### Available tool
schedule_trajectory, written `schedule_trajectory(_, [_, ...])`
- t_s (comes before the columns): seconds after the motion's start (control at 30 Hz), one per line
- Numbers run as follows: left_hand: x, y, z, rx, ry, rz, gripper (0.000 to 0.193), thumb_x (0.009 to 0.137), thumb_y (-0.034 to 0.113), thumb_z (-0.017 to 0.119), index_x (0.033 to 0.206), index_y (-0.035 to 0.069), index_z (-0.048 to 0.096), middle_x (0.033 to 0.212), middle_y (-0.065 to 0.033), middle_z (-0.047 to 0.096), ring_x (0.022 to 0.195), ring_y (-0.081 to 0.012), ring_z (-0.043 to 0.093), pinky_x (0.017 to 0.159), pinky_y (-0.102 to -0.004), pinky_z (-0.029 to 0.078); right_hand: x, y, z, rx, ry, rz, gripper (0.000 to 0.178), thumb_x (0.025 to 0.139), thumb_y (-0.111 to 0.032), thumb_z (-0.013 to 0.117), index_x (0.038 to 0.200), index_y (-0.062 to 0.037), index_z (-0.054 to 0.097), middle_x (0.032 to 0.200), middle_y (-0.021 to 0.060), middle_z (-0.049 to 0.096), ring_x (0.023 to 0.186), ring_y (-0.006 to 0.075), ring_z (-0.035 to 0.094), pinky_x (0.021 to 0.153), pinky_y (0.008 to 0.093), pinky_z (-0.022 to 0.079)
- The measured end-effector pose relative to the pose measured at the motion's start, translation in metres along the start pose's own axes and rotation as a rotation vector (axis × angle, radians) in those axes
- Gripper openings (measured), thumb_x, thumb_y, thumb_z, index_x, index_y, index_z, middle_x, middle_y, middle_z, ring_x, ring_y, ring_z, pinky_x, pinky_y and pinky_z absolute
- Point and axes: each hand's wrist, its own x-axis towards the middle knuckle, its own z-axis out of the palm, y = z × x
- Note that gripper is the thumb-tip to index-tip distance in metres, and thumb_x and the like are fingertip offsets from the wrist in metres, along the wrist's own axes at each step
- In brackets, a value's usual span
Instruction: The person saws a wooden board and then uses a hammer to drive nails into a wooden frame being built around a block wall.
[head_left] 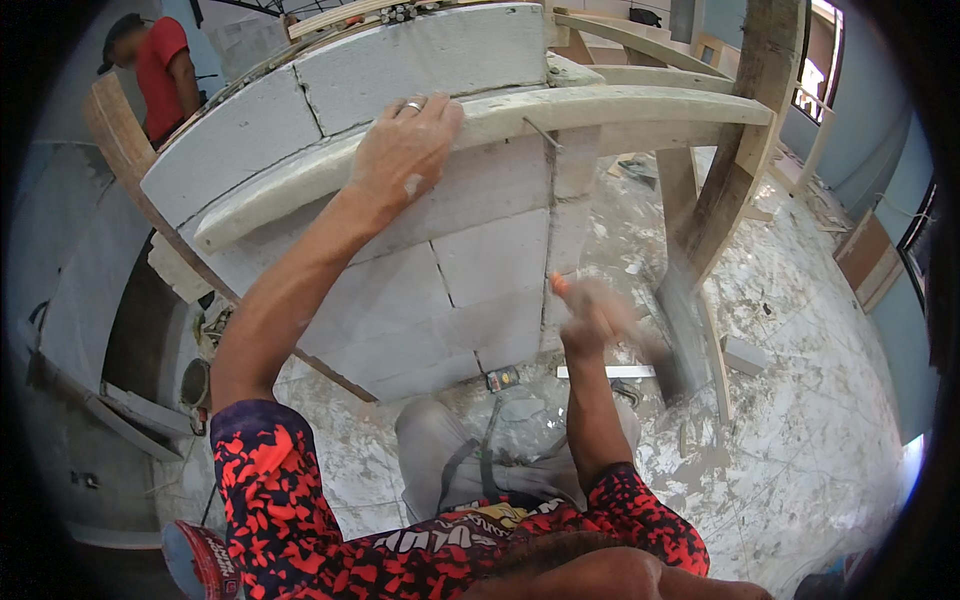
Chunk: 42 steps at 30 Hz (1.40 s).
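A long pale wooden board (640, 108) lies across the face of a white block wall (490, 250), its right end against an upright wooden post (755, 130). My left hand (410, 140), with a ring on one finger, is closed over the board's upper edge. To the right of that hand, a nail (543, 133) sticks out of the board. My right hand (590, 315) is closed round an orange-ended handle (559, 284), lower down and right of the wall's edge. The tool looks like a hammer; its far end is smeared by motion.
A person in a red shirt (172, 75) stands beyond the wall at the far left. Below lie a tape measure (502, 378) and a white strip (610, 372) on the dusty floor. A loose block (743, 355) lies at right. Another wooden post (125, 130) stands left.
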Motion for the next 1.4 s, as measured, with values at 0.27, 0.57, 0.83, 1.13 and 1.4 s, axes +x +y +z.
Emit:
schedule_trajectory(0.27, [-0.006, -0.001, 0.000, 0.012, 0.001, 0.018, 0.015, 0.075, 0.003, 0.053, 0.090, 0.003, 0.051, 0.095, -0.0113, 0.059, 0.093, -0.0287, 0.060, 0.081, -0.0373, 0.049, -0.002, -0.009, -0.006, 0.381, 0.004, -0.117, 0.051, 0.095, -0.049, 0.040, 0.068, -0.0063, 0.044, 0.055, 0.0041, 0.043, 0.046, 0.0178, 0.041, 0.047, 0.0327, 0.040])
schedule_trajectory(0.57, [-0.001, -0.001, 0.000, 0.013, -0.015, 0.014, 0.016, 0.074, 0.003, 0.054, 0.090, 0.003, 0.050, 0.094, -0.0118, 0.058, 0.093, -0.0286, 0.060, 0.081, -0.0382, 0.048, -0.019, 0.032, -0.003, 0.028, -0.138, 0.059, 0.033, 0.095, -0.034, 0.050, 0.091, -0.0013, 0.054, 0.062, 0.0087, 0.052, 0.047, 0.0226, 0.045, 0.050, 0.0371, 0.041])
schedule_trajectory(0.83, [0.000, 0.003, -0.003, -0.040, -0.014, 0.031, 0.015, 0.075, 0.003, 0.054, 0.090, 0.002, 0.049, 0.096, -0.0131, 0.058, 0.091, -0.0304, 0.060, 0.083, -0.0399, 0.048, 0.013, 0.010, 0.025, 0.072, 0.053, -0.048, 0.049, 0.096, -0.047, 0.046, 0.067, -0.0082, 0.049, 0.050, -0.0003, 0.040, 0.044, 0.0109, 0.036, 0.044, 0.0278, 0.033])
schedule_trajectory(1.13, [-0.012, -0.004, -0.002, -0.008, -0.047, -0.007, 0.015, 0.075, 0.002, 0.054, 0.090, 0.002, 0.050, 0.099, -0.0136, 0.059, 0.097, -0.0306, 0.060, 0.084, -0.0391, 0.048, 0.010, -0.040, -0.002, 0.730, 0.120, -0.259, 0.039, 0.095, -0.036, 0.054, 0.070, -0.0066, 0.051, 0.054, 0.0018, 0.043, 0.046, 0.0123, 0.037, 0.046, 0.0285, 0.033])
schedule_trajectory(1.4, [-0.001, -0.002, 0.002, -0.020, -0.016, -0.006, 0.016, 0.074, 0.002, 0.054, 0.090, 0.002, 0.051, 0.099, -0.0135, 0.059, 0.095, -0.0300, 0.060, 0.082, -0.0384, 0.048, -0.002, 0.029, 0.028, -0.064, 0.040, -0.103, 0.048, 0.096, -0.043, 0.047, 0.065, -0.0062, 0.045, 0.055, 0.0029, 0.044, 0.047, 0.0136, 0.039, 0.047, 0.0284, 0.038])
